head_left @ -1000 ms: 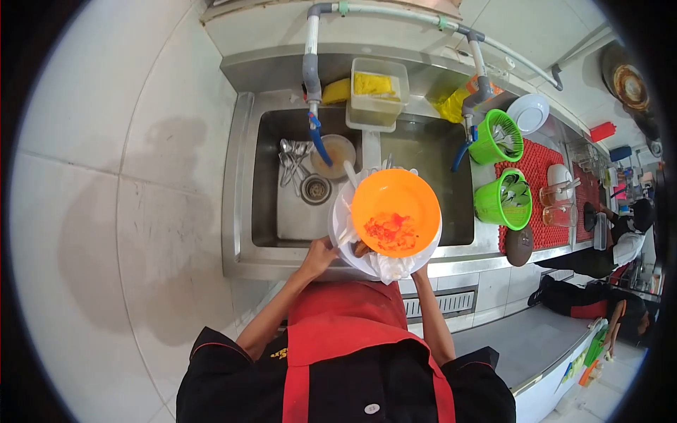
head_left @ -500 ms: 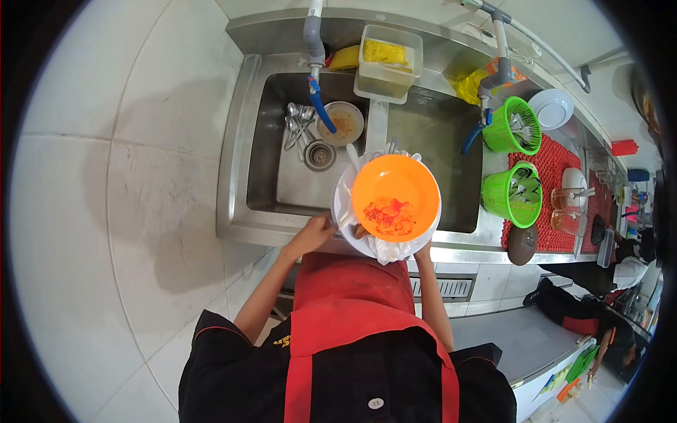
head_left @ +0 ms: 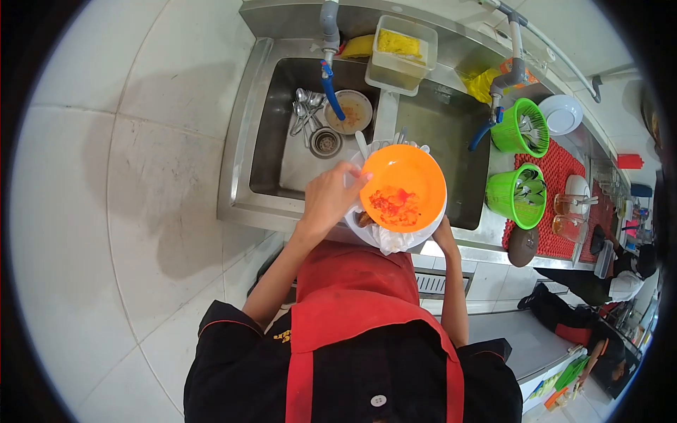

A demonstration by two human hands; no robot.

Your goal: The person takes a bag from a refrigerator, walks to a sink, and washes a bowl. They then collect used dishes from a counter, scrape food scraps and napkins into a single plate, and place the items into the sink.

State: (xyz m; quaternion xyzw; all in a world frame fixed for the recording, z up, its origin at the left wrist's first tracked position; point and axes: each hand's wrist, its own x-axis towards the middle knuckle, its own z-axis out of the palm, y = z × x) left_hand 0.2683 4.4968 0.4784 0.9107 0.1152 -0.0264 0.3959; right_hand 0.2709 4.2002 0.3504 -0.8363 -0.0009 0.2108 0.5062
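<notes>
An orange plate (head_left: 405,176) with red food scraps rests on top of a white plate (head_left: 352,227), which also carries crumpled tissues (head_left: 392,240) and cutlery. My left hand (head_left: 330,197) pinches the left rim of the orange plate, thumb and fingertips closed on it. On the opposite side, my right hand (head_left: 443,236) grips the edge of the white plate from below; part of its fingers is hidden under it. The stack is in front of my red apron, over the sink's front edge.
The left basin (head_left: 282,169) holds spoons (head_left: 305,109) and a bowl of cloudy water (head_left: 349,113). Water fills the right basin (head_left: 444,134). Green baskets of cutlery (head_left: 518,194) stand right, near a red mat (head_left: 557,169). Two people are at the far right.
My left hand has moved up and right from the white plate's side to the orange plate's rim. The view has shifted slightly, and my right hand still supports the stack.
</notes>
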